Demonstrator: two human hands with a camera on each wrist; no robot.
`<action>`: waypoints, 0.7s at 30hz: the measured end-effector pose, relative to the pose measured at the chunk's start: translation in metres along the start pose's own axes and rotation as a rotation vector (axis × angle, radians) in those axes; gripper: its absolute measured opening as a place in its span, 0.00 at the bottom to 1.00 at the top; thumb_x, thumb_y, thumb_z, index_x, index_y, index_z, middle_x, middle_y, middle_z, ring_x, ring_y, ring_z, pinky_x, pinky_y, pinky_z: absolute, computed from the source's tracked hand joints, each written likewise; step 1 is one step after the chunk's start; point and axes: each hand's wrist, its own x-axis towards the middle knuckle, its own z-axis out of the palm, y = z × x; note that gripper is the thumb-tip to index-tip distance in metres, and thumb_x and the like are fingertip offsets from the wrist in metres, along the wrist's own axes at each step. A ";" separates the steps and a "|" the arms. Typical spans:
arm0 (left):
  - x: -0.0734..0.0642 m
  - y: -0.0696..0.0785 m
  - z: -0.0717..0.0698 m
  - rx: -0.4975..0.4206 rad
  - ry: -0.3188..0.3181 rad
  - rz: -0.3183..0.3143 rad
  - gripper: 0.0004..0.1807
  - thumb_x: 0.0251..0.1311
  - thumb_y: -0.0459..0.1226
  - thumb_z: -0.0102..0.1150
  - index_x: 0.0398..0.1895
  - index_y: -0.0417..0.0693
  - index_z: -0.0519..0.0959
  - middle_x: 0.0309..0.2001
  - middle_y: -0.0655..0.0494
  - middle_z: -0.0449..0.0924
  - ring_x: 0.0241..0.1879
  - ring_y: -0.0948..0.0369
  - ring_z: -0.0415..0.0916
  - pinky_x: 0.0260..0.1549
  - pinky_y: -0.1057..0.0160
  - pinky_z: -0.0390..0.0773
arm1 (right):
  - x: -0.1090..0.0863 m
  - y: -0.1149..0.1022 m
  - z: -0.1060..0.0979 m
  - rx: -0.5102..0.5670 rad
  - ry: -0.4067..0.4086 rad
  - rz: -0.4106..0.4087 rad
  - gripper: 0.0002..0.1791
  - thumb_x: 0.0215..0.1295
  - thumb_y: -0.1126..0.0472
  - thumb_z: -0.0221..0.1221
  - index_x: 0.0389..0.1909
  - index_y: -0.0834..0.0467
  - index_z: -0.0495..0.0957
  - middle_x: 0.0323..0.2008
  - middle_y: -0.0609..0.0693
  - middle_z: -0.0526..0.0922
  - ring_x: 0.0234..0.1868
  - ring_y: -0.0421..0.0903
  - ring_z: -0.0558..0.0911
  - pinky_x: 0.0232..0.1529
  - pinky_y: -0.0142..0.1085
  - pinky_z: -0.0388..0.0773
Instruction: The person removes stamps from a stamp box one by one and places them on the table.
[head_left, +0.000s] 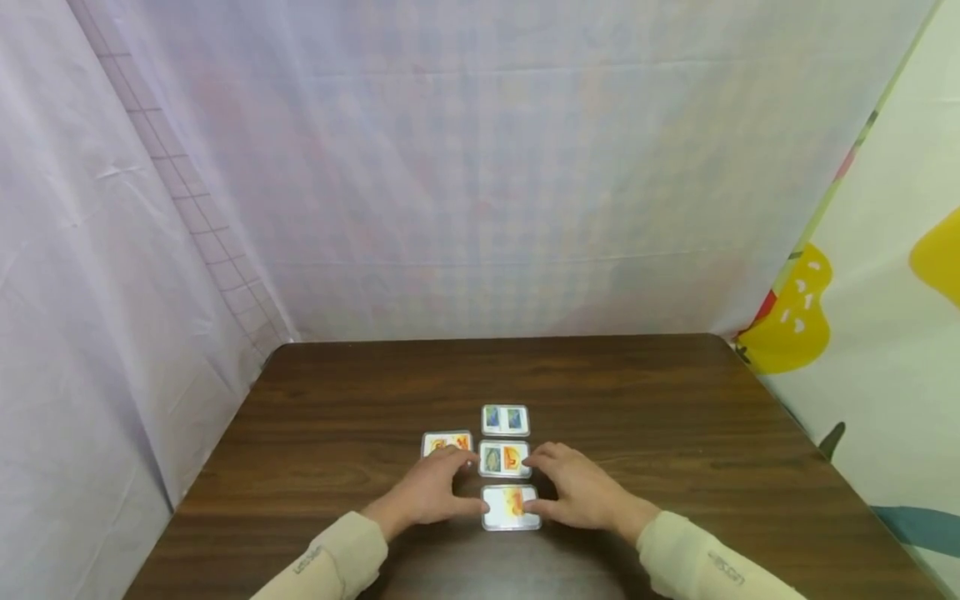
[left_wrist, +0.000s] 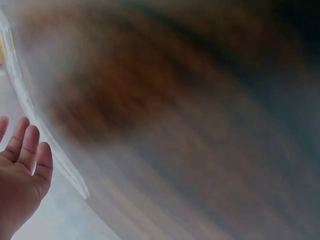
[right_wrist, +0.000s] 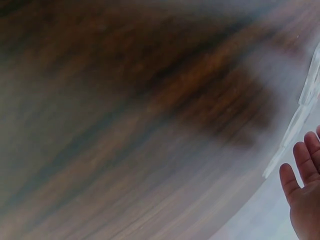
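Table: brown, curtain behind.
Left hand: loose, thumb at near card's left edge.
Right hand: loose, thumb opposite, probably to square it.
Middle card: between both hands' fingertips.
Far card: beyond, same column.
Left card: partly behind left hand.

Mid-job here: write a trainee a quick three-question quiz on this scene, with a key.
1. Count: how many white, rectangular picture cards can you see on the dark brown, wood-grain table in the head view?

2. True or false: the farthest card, which bears two blue-green pictures, lies apart from both hands.

3. Fill in the blank: in the head view, the leftmost card is partly hidden by the person's ____.

Key:
1. Four.
2. True.
3. Left hand.
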 end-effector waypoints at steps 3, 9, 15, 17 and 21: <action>0.000 0.002 0.004 0.008 -0.008 0.008 0.42 0.49 0.64 0.67 0.61 0.48 0.75 0.49 0.59 0.78 0.51 0.59 0.73 0.54 0.52 0.73 | 0.000 -0.004 0.000 -0.003 -0.020 -0.004 0.35 0.58 0.35 0.64 0.57 0.57 0.78 0.54 0.51 0.77 0.55 0.51 0.76 0.56 0.50 0.74; -0.001 0.005 0.009 0.037 -0.027 0.006 0.42 0.46 0.65 0.69 0.59 0.50 0.76 0.49 0.61 0.77 0.53 0.59 0.72 0.57 0.49 0.70 | 0.001 -0.007 0.004 -0.018 -0.044 -0.017 0.38 0.57 0.30 0.61 0.57 0.56 0.78 0.54 0.50 0.76 0.55 0.49 0.76 0.56 0.49 0.74; -0.002 0.007 0.012 0.101 -0.018 0.020 0.40 0.44 0.65 0.70 0.57 0.52 0.78 0.50 0.61 0.76 0.54 0.59 0.71 0.57 0.50 0.69 | 0.002 -0.008 0.008 -0.036 -0.038 -0.054 0.39 0.55 0.27 0.61 0.55 0.54 0.79 0.51 0.46 0.76 0.51 0.44 0.75 0.53 0.45 0.74; -0.003 0.007 0.012 0.118 -0.014 0.031 0.40 0.43 0.64 0.71 0.56 0.52 0.79 0.49 0.61 0.76 0.53 0.59 0.71 0.56 0.50 0.70 | 0.002 -0.009 0.009 -0.037 -0.038 -0.061 0.39 0.54 0.27 0.61 0.55 0.55 0.80 0.50 0.46 0.76 0.51 0.44 0.74 0.53 0.45 0.74; -0.004 0.009 0.012 0.150 -0.015 0.047 0.40 0.42 0.63 0.73 0.56 0.52 0.79 0.48 0.60 0.74 0.52 0.59 0.70 0.54 0.52 0.70 | 0.002 -0.011 0.011 -0.045 -0.040 -0.068 0.39 0.53 0.29 0.64 0.55 0.55 0.80 0.50 0.45 0.76 0.50 0.44 0.74 0.51 0.44 0.74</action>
